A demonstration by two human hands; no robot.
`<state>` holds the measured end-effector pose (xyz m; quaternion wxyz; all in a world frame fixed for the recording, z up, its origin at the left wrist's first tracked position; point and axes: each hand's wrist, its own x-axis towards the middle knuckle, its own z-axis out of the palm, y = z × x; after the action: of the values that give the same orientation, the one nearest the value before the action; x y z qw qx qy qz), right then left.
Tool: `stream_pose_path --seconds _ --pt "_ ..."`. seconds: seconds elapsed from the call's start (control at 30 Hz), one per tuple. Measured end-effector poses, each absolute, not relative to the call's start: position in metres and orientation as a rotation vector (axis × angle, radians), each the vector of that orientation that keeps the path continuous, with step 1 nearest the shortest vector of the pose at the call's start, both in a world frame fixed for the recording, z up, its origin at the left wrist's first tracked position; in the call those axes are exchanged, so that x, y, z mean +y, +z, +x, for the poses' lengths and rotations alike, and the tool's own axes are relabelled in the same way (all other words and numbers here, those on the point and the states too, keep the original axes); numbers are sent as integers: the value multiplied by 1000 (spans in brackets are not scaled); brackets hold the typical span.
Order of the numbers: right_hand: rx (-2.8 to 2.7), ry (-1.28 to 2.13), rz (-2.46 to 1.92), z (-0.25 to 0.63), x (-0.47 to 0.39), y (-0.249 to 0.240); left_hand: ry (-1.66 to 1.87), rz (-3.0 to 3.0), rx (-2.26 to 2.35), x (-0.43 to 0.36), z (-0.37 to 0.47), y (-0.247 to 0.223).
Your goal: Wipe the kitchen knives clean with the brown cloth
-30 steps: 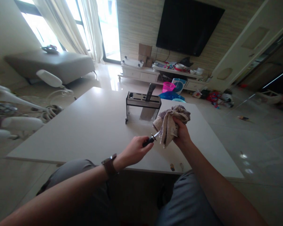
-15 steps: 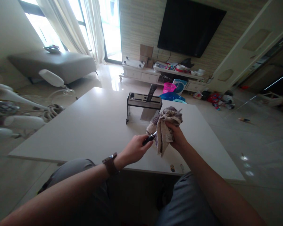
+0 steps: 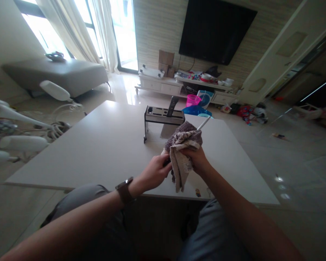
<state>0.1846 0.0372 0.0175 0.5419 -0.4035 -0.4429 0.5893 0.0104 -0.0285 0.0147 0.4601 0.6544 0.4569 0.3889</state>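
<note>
Left hand (image 3: 158, 167) grasps the honing steel (image 3: 204, 123) at its near end; right hand (image 3: 197, 159) clasps the towel (image 3: 183, 137) around it. Towel has shifted toward the left hand, exposing the far end: stroke apparently near completion. Knife block (image 3: 152, 116) stands just beyond the grip.

To the left of the knife stand (image 3: 160, 117), the white tabletop (image 3: 111, 141) is offering a wide open stretch where a hand could be passing low. A black knife handle (image 3: 172, 106) is jutting up from the stand's top, blocking a low crossing there. In front of the stand, the left hand (image 3: 159, 169), the right hand (image 3: 197, 159) and a bunched cloth (image 3: 182, 143) are crowding the space. Right of the stand, a thin rod (image 3: 204, 123) is poking out of the cloth; farther right, bare tabletop is leaving room.
</note>
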Motion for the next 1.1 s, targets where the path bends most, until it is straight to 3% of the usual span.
stream_pose_path --seconds 0.17,0.43,0.7,1.1 --pt "-932 1369 -933 197 47 28 866 1326 936 -23 4 16" --pt "-975 1636 -978 194 39 16 853 1008 730 -23 2 8" --pt "-961 1480 -938 179 33 15 843 1045 730 -20 3 5" --pt "-593 1431 -736 235 77 27 749 1190 835 -23 0 12"
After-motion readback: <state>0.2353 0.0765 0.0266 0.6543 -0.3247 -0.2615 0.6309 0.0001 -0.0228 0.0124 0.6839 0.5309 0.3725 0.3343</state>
